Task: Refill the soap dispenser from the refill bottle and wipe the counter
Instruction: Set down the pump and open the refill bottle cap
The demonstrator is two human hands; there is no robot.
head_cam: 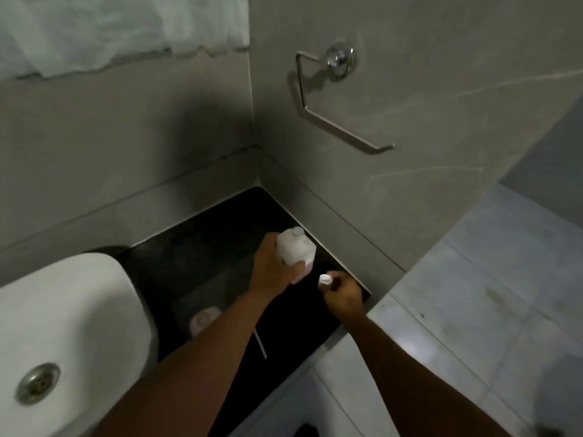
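My left hand grips a white refill bottle above the far right corner of the black counter; the bottle's neck points towards the wall. Just right of it, my right hand pinches a small white cap between its fingertips. A pale round object, perhaps the soap dispenser, lies on the counter, partly hidden under my left forearm. A thin white tube lies on the counter beside it.
A white basin with a metal drain fills the left side. Grey tiled walls meet behind the counter. A chrome holder hangs on the right wall. A pale ledge borders the counter on the right.
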